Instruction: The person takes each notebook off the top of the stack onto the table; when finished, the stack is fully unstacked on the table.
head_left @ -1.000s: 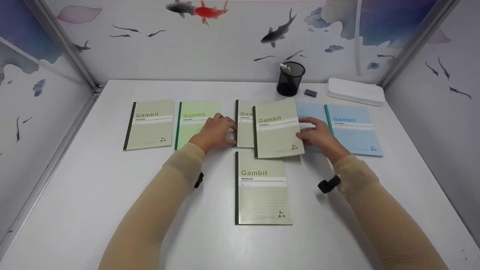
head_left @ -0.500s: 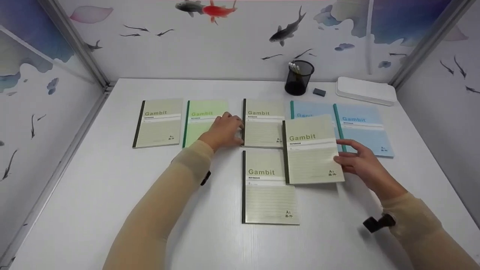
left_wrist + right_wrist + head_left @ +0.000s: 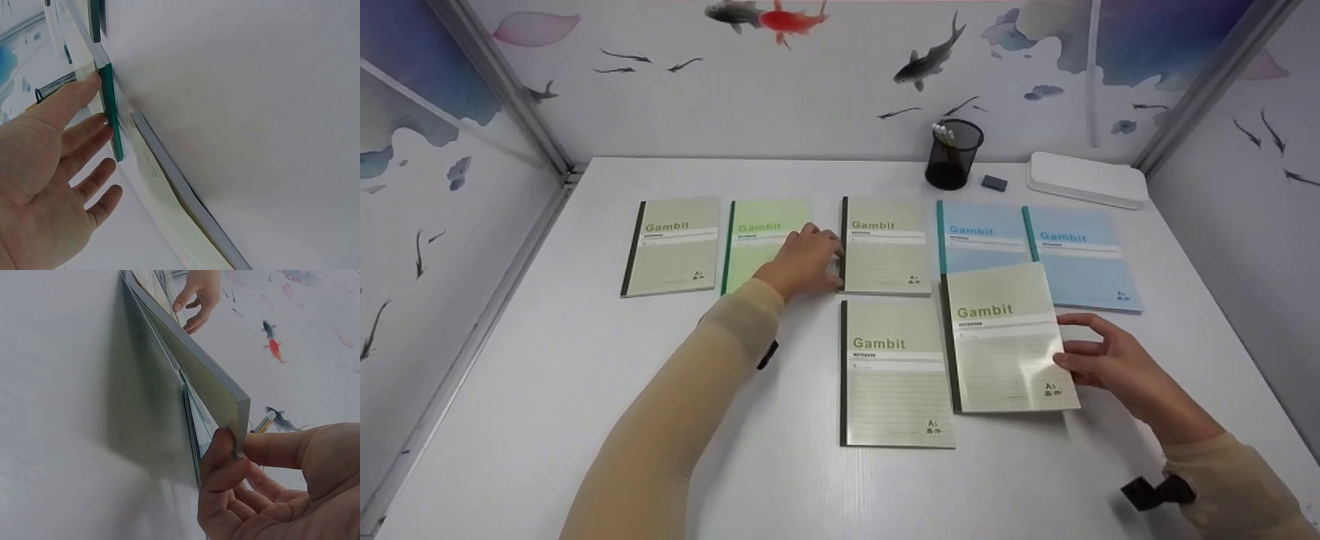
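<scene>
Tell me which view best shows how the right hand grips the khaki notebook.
The right wrist view: the right hand pinches the khaki notebook at its corner, lifted off the table. The head view shows the whole cover but hides the fingers beneath. The left wrist view doesn't clearly show it.

Back row on worktop (image 3: 547,420), left to right: first notebook (image 3: 671,247), second notebook (image 3: 757,240), third notebook (image 3: 885,246), fourth notebook (image 3: 979,236), fifth notebook (image 3: 1081,259). Left hand (image 3: 804,262) on second notebook, fingers at third's left edge. Front notebook (image 3: 894,373) lies before third. Held notebook (image 3: 1006,347) just right of front one, overlapping near edge of fourth, pinched at right edge by right hand (image 3: 1110,364). Pen cup (image 3: 952,154), eraser (image 3: 994,182), tray (image 3: 1086,180) behind row, toward right.
</scene>
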Demonstrator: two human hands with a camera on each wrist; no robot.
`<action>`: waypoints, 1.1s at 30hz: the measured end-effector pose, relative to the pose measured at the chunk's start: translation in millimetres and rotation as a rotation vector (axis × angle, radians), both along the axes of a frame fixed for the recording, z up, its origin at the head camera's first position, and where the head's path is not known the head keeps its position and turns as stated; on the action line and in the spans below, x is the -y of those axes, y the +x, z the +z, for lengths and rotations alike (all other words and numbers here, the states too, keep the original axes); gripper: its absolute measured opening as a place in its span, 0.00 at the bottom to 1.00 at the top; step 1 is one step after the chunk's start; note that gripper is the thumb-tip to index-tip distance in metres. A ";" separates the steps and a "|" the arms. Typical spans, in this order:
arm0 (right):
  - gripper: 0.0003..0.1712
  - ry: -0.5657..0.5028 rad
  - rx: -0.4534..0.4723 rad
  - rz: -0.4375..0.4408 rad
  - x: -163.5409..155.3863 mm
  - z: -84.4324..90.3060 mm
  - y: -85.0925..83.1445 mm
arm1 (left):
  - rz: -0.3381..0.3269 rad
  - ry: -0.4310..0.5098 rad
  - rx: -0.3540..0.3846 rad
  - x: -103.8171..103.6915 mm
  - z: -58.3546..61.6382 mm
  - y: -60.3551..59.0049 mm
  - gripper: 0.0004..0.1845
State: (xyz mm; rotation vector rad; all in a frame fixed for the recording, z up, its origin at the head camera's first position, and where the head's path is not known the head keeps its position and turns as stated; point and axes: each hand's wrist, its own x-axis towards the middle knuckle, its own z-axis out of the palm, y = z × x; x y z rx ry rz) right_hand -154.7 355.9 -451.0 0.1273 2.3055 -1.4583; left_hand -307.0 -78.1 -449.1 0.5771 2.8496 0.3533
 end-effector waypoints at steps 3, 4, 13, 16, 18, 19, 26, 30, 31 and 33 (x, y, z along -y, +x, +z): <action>0.43 -0.014 0.024 0.020 -3.6 1.8 2.5 | -0.017 -0.021 -0.012 1.2 2.4 0.6 0.28; 0.43 -0.013 0.031 0.027 -4.8 2.4 3.6 | -0.025 -0.031 -0.016 0.8 3.6 1.0 0.28; 0.42 0.200 0.055 0.124 -3.8 3.3 8.3 | -0.029 -0.047 -0.018 0.4 5.7 -3.2 0.28; 0.42 0.257 0.055 0.144 -1.9 3.5 10.0 | -0.022 -0.035 -0.007 -0.5 4.2 -2.3 0.29; 0.43 0.298 0.035 0.150 0.0 3.1 10.8 | -0.017 -0.029 0.000 -1.2 3.1 -1.0 0.29; 0.44 0.321 0.019 0.154 1.5 3.0 11.1 | -0.014 -0.025 0.002 -1.4 3.0 -0.6 0.29; 0.50 0.434 -0.057 0.223 9.6 5.1 9.2 | 0.004 -0.011 -0.003 -2.6 3.4 0.8 0.29; 0.49 0.464 -0.021 0.236 12.3 6.4 4.5 | 0.007 -0.016 0.001 -3.1 3.4 0.4 0.29; 0.49 0.476 -0.012 0.237 13.1 6.6 3.3 | 0.006 -0.019 0.001 -3.1 3.4 0.4 0.29; 0.49 0.513 -0.012 0.244 14.6 7.0 1.0 | -0.003 -0.024 -0.006 -2.8 3.3 0.5 0.29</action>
